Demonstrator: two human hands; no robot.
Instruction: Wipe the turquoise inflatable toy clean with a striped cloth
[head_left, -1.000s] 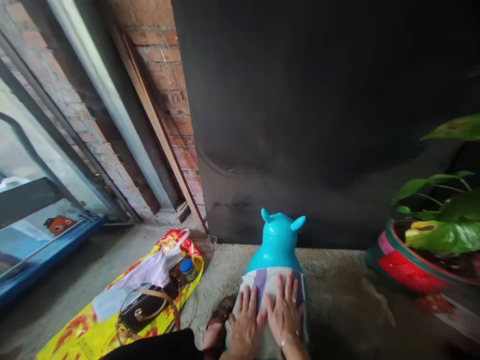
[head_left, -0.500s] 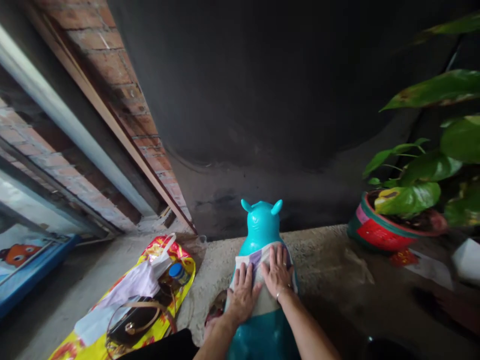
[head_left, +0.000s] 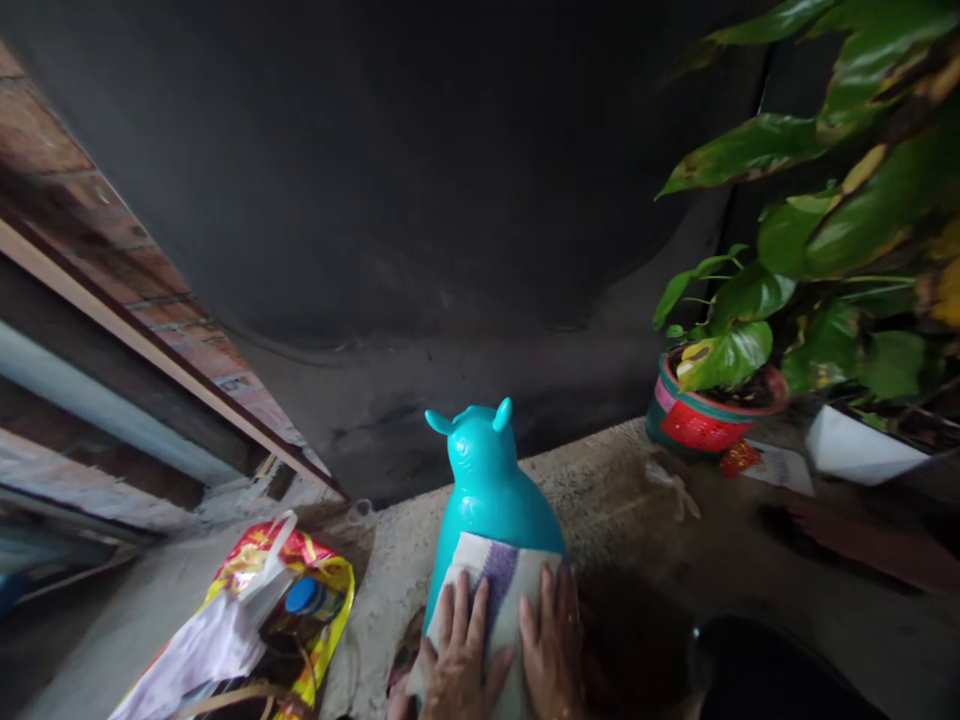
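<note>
A glossy turquoise animal-shaped toy with two ears (head_left: 484,490) stands upright in the middle, its head towards the dark panel. Over its back lies a whitish cloth with a purple stripe (head_left: 501,585). My left hand (head_left: 461,655) rests flat on the cloth's left part, fingers spread. On the right part of the same cloth, my right hand (head_left: 551,645) also lies flat with fingers stretched out. Neither hand grips anything. The toy's lower body is hidden by the cloth, my hands and the frame's bottom edge.
A yellow and red bag (head_left: 330,640) lies on the floor at left, with a pale cloth (head_left: 202,650) and a blue-capped jar (head_left: 304,597). At right stand a potted plant (head_left: 697,420) and a white planter (head_left: 862,450). A dark panel (head_left: 420,200) rises behind.
Both hands and the cloth now appear lower in the view, with more of the toy's upper back bare. The view has shifted right, showing more of the plants.
</note>
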